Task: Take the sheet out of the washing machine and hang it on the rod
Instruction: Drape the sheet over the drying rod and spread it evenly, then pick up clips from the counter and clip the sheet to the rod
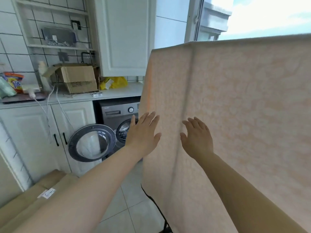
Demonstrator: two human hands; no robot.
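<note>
The sheet (pixel 235 115) is out of the washing machine (pixel 121 118) and hangs draped over a line at the top; the rod itself is hidden under the fold, running left to right across the view. The cloth falls straight down in front of the person. Both hands are flat and spread, gripping nothing: the left hand (pixel 143 132) sits at the sheet's left edge, the right hand (pixel 196 137) just beside a vertical crease; whether the palms touch the cloth I cannot tell. The hanging looks essentially done; any smoothing would run sideways along the rod's axis, and the right hand is nearer the crease.
</note>
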